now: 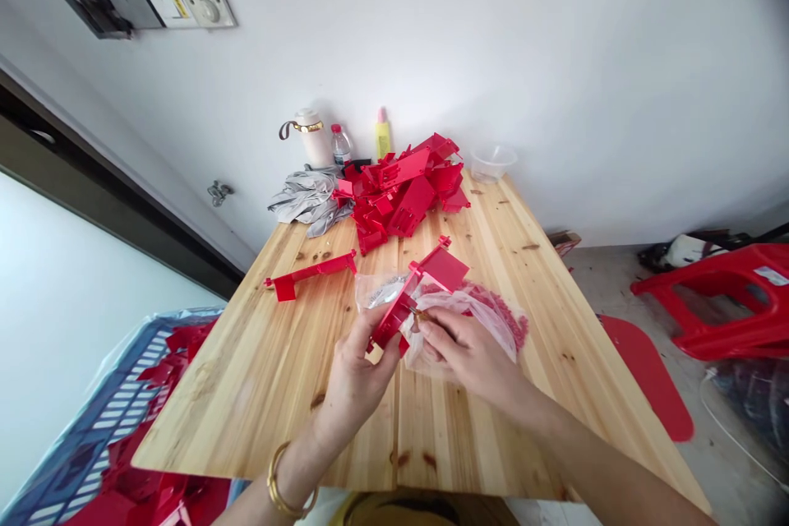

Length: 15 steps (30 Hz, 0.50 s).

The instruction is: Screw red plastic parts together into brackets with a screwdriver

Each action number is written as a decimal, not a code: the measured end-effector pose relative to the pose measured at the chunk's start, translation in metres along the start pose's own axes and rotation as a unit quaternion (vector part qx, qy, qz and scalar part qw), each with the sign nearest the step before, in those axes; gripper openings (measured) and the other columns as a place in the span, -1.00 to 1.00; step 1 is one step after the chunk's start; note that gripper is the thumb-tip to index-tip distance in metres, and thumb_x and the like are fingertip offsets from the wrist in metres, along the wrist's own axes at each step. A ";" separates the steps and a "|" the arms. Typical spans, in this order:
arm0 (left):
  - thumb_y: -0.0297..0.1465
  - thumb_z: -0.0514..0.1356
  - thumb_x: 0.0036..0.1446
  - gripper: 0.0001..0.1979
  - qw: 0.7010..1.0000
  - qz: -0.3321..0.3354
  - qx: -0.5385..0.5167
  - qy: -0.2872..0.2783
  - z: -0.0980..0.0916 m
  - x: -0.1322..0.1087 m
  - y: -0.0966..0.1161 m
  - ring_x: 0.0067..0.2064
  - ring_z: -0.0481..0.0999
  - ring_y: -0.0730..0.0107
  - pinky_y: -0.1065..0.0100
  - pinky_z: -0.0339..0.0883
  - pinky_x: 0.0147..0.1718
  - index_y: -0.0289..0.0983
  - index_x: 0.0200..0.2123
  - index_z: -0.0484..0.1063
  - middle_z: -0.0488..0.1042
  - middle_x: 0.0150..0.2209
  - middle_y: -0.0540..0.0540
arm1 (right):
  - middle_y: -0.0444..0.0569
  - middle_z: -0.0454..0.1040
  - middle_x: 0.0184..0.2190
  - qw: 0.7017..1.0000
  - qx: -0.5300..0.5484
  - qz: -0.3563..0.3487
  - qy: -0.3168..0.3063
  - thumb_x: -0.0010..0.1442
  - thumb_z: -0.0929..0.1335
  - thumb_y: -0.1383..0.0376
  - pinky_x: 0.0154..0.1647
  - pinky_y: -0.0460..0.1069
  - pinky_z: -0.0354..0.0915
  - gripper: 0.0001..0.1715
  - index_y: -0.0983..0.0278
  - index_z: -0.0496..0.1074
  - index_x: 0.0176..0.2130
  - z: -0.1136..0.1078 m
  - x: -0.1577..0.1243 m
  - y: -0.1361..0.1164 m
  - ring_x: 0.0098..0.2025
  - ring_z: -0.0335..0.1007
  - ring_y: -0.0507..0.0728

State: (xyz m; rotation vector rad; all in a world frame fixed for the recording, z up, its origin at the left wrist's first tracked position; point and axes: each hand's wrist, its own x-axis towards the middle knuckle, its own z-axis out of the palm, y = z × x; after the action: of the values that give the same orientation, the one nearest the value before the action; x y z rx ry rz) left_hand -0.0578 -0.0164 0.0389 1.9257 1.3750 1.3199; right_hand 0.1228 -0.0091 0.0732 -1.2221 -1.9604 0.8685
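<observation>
My left hand (357, 366) grips a red plastic part (394, 314) by its near end, tilted above the table. A flat panel sticks out at the part's far end. In my right hand (459, 345), fingers pinch a small screwdriver (422, 316) with an amber-brown handle, its metal tip at the part's face. Behind and under my hands lies a clear plastic bag (425, 357) with small red pieces (514, 316) spilling at its right. Small silvery pieces (385, 292) lie in clear plastic to the left. Another red plastic part (314, 269) rests on the table farther left.
A pile of red parts (410, 189) covers the back of the wooden table (259, 386). Near it are a grey cloth (311, 197), a white flask (314, 140), a bottle (340, 145), a yellow tube (383, 136) and a clear tub (493, 163). A blue basket (92, 419) stands left, a red stool (721, 296) right.
</observation>
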 end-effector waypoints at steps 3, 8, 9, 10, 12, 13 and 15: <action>-0.49 0.18 0.18 -0.66 1.000 -0.004 0.010 -0.009 -0.003 0.002 -0.005 -0.44 0.44 0.50 0.47 0.34 -0.41 -0.13 0.02 0.39 0.54 -0.33 0.04 | -0.14 0.47 -0.53 0.999 -0.034 0.000 0.009 0.45 0.15 0.26 -0.53 -0.10 0.26 -0.64 0.25 0.38 -0.33 0.011 0.006 0.005 -0.57 0.39 0.03; -0.49 0.14 0.20 -0.68 0.998 0.003 0.062 -0.014 -0.025 0.010 -0.020 -0.31 0.51 0.40 0.40 0.41 -0.29 -0.17 0.03 0.42 0.56 -0.23 -0.07 | 0.09 0.58 -0.35 0.959 -0.264 -0.063 0.085 0.43 0.13 0.32 -0.49 -0.04 0.23 -0.68 0.33 0.41 -0.12 0.056 0.003 0.018 -0.43 0.53 0.16; -0.49 0.14 0.21 -0.67 0.996 0.005 0.090 0.008 -0.036 0.013 -0.024 -0.29 0.52 0.38 0.37 0.42 -0.28 -0.18 0.04 0.42 0.56 -0.22 -0.09 | 0.08 0.59 -0.36 0.961 -0.257 -0.067 0.082 0.44 0.13 0.31 -0.49 -0.05 0.22 -0.68 0.32 0.40 -0.10 0.065 -0.001 0.019 -0.44 0.53 0.16; -0.49 0.13 0.21 -0.66 0.992 0.008 0.123 0.030 -0.050 0.016 -0.030 -0.27 0.53 0.34 0.34 0.43 -0.25 -0.19 0.05 0.42 0.57 -0.21 -0.10 | 0.05 0.58 -0.37 0.967 -0.236 -0.068 0.074 0.44 0.13 0.31 -0.49 -0.05 0.22 -0.70 0.31 0.39 -0.09 0.072 -0.006 0.021 -0.45 0.53 0.15; -0.49 0.13 0.19 -0.65 0.979 0.023 0.194 0.054 -0.081 0.019 -0.044 -0.18 0.54 0.25 0.25 0.43 -0.16 -0.20 0.05 0.43 0.57 -0.17 -0.14 | 0.00 0.57 -0.40 0.979 -0.187 -0.061 0.047 0.43 0.15 0.30 -0.50 -0.05 0.22 -0.74 0.29 0.37 -0.10 0.082 -0.021 0.025 -0.48 0.52 0.14; -0.49 0.13 0.17 -0.65 0.973 0.035 0.227 0.037 -0.097 0.019 -0.052 -0.11 0.53 0.20 0.19 0.42 -0.09 -0.20 0.03 0.45 0.58 -0.13 -0.15 | -0.02 0.57 -0.41 0.984 -0.168 -0.056 0.027 0.42 0.16 0.32 -0.50 -0.05 0.22 -0.77 0.29 0.37 -0.12 0.084 -0.030 0.026 -0.48 0.53 0.14; -0.51 0.11 0.14 -0.64 0.961 0.048 0.272 -0.025 -0.126 0.017 -0.071 -0.04 0.51 0.13 0.12 0.39 -0.02 -0.19 -0.01 0.48 0.59 -0.11 -0.15 | -0.04 0.56 -0.41 0.990 -0.136 -0.043 -0.018 0.38 0.18 0.35 -0.47 -0.05 0.26 -0.81 0.28 0.36 -0.14 0.084 -0.046 0.030 -0.44 0.54 0.15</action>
State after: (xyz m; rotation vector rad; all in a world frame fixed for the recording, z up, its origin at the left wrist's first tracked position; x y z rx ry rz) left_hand -0.2017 0.0065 0.0493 2.3823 1.7735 0.9854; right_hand 0.0856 -0.0570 -0.0067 -1.2686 -2.1975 0.5961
